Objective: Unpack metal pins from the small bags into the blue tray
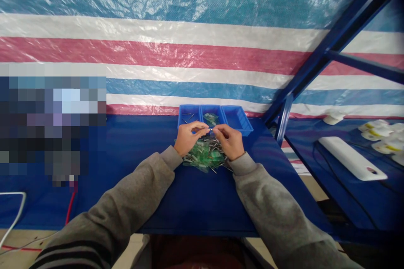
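Evidently, two-handed fingertip handling is in hand: left hand (189, 138) and right hand (232, 141) pinch a slim part (211, 129) above the pile (202, 156), near the tray (243, 120). Finer detail cannot be told. The next move seemingly calls for steady, aligned fingertips.

Blue table (195, 206), red-white-blue striped sheet (189, 59)

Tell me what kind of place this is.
Probably a workshop or small assembly station: a blue workbench carries a heap of small metal and green pieces, a divided blue parts tray stands behind it, and striped plastic sheeting serves as the backdrop.
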